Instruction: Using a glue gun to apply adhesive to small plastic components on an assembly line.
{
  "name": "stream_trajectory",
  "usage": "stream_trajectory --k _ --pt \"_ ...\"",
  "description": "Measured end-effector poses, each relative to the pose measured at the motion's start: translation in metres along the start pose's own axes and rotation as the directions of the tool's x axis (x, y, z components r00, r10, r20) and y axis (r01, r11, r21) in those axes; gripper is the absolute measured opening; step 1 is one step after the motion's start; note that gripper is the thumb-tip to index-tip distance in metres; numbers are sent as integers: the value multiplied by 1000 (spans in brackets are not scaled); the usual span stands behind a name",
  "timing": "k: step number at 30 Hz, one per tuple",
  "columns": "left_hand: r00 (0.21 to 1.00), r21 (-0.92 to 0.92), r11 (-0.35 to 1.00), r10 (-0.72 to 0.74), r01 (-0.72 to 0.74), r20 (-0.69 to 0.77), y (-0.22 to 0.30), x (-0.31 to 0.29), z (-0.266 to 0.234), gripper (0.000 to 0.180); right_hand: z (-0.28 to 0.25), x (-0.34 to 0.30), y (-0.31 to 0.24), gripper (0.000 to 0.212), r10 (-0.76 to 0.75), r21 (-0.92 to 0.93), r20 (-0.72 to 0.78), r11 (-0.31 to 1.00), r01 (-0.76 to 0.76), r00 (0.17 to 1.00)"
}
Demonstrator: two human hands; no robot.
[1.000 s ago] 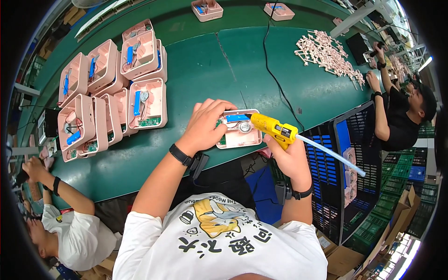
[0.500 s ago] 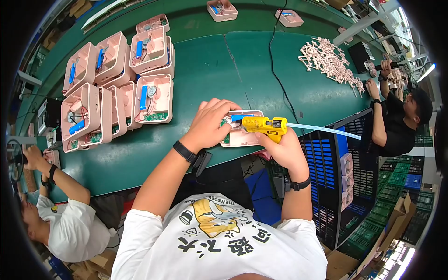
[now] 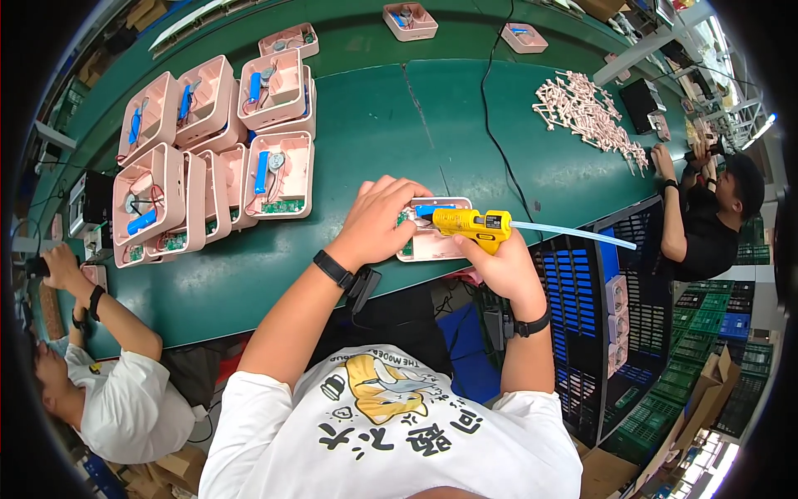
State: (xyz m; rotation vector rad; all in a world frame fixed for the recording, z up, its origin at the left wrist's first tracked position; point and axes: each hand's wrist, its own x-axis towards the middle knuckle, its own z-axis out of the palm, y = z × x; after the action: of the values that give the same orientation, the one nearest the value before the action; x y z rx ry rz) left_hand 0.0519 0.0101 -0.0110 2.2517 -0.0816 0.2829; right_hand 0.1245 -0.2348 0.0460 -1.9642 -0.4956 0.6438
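Observation:
A pink plastic housing (image 3: 432,246) lies at the near edge of the green table, with a blue battery cell (image 3: 435,209) and a green circuit board inside. My left hand (image 3: 378,218) is closed on the housing's left side, its fingers over the rim. In my right hand (image 3: 509,264) is a yellow glue gun (image 3: 465,224), its nozzle pointing left into the housing near the battery. A translucent glue stick (image 3: 573,234) sticks out of its back to the right. The gun hides part of the housing, and the trigger fingers are mostly hidden beneath it.
Several pink housings (image 3: 278,193) with batteries and speakers are stacked at left. A heap of small pink parts (image 3: 582,112) lies at far right. A black cable (image 3: 490,125) crosses the table. Black crates (image 3: 573,333) stand at right. Co-workers (image 3: 125,391) sit at both sides.
The glue gun and both my hands keep nearly the same place on the housing. The whole view has shifted slightly. The co-workers' hands at left and right have moved a little.

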Motion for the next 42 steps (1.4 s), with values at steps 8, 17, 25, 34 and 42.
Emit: stream_trajectory --k 8,17,25,34,42 --pt "1000 14 1000 28 -28 -10 -1 3 2 50 -4 -4 -6 28 -71 -148 -78 987 59 994" --pt "967 21 998 61 -57 -246 9 -19 -4 66 9 -3 3 23 -105 182 -178 974 137 978" --pt "999 358 934 -2 -11 38 40 -70 -41 71 -32 29 94 37 42 532 -493 805 263 869" --pt "998 212 976 -33 42 -47 19 -79 -41 57 -10 43 93 35 37 606 -576 689 397 817" --pt "964 315 913 -265 258 -22 47 -171 -136 52 -27 30 109 36 21 575 -538 740 348 843"
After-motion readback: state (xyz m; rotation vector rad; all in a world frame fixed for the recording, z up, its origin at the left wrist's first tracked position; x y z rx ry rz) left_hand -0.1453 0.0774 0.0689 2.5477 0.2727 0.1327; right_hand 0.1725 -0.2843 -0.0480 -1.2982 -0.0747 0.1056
